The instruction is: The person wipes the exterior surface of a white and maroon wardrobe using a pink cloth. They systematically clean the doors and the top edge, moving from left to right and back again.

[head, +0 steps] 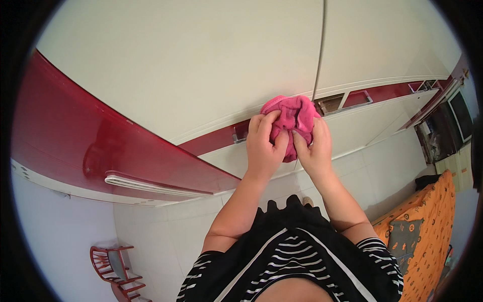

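Note:
A bunched pink cloth [292,117] is held between my two hands, in front of a cream wardrobe [226,68]. My left hand [263,139] grips its left side, fingers curled over the folds and thumb pressed in at the middle. On the other side my right hand [316,141] clasps the cloth, its thumb close to the left one. Behind the cloth runs the wardrobe's dark red band [213,137] with metal-framed handles; the cloth hides part of it. Whether the cloth touches the wardrobe, I cannot tell.
A glossy red end panel [113,124] with a white slatted strip [151,184] stands at left. Lower left, a reddish wooden chair [109,266] rests on the pale tiled floor [151,230]. To the right is a bed with an orange patterned cover [430,226].

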{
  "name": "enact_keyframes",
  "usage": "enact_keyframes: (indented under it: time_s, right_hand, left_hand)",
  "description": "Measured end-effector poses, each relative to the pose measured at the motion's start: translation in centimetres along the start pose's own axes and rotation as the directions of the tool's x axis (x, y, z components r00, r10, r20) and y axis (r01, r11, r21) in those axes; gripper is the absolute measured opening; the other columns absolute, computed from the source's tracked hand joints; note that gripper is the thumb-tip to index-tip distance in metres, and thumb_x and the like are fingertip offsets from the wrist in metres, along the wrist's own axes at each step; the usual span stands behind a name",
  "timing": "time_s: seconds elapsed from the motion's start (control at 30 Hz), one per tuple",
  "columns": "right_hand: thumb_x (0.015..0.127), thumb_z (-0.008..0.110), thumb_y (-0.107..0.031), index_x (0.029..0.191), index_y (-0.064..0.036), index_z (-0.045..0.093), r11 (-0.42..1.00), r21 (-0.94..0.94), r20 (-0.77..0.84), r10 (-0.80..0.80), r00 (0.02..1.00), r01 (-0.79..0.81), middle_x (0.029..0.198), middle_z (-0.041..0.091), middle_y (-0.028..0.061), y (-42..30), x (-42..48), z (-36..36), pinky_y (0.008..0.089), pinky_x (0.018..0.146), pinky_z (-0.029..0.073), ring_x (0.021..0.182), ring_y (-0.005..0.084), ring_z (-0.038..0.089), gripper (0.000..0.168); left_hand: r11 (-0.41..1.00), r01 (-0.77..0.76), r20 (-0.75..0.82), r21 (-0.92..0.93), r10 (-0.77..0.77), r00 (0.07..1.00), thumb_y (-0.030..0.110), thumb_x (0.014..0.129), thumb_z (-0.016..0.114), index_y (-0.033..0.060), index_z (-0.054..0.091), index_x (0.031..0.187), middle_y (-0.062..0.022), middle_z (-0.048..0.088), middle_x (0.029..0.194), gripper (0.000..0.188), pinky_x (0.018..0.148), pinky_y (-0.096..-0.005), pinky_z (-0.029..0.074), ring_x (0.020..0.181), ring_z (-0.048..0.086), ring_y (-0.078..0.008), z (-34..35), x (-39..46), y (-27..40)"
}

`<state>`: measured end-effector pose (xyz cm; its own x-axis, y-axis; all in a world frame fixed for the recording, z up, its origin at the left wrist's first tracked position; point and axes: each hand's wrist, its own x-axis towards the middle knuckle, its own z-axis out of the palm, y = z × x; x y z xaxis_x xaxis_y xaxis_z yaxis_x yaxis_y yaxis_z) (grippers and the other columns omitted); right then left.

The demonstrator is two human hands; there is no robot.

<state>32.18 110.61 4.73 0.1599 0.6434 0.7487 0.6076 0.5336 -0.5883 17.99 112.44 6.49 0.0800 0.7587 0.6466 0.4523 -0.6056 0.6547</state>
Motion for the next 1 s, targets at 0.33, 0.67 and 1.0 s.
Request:
enact_keyframes:
  time_s: [0.33,0.67,1.0]
  right_hand:
    - [0.089,0.067,-0.018,0.14,0.012,0.045,0.975,-0.222,0.283,0.043,0.958,0.022,0.085,0.067,0.0217,2.3,-6.5,9.4,0.0442,0.058,0.055,0.067,0.0376,0.067,0.062]
    - [0.08,0.068,-0.007,0.126,0.002,0.058,0.991,-0.047,0.298,-0.108,0.949,0.127,0.085,0.063,0.0152,1.8,-7.9,13.7,0.0432,0.065,0.053,0.073,0.0341,0.064,0.048]
    - [0.079,0.066,0.003,0.11,-0.001,0.057,0.99,0.098,0.032,0.094,0.995,-0.097,0.097,0.062,0.0212,5.6,-7.8,8.6,0.0474,0.08,0.051,0.091,0.0441,0.061,0.032]
  left_hand:
    - [0.934,0.086,0.007,0.346,-0.095,0.995,0.011,0.088,0.065,0.0077,0.065,0.13,-0.0143,0.059,0.107,0.042,0.084,-0.0436,0.052,0.097,0.062,-0.0344,-3.4,-6.5,-7.3]
    - [0.952,0.13,-0.209,0.276,-0.073,0.975,0.005,0.085,0.067,0.0027,0.06,0.126,-0.0169,0.059,0.113,0.041,0.092,-0.0458,0.049,0.106,0.059,-0.0374,-5.7,-9.1,-11.1]
    - [0.971,0.04,-0.031,0.236,-0.034,0.999,0.011,0.08,0.074,0.0082,0.068,0.119,-0.0108,0.058,0.099,0.039,0.077,-0.0413,0.052,0.088,0.061,-0.0296,0.2,-6.9,-7.6]
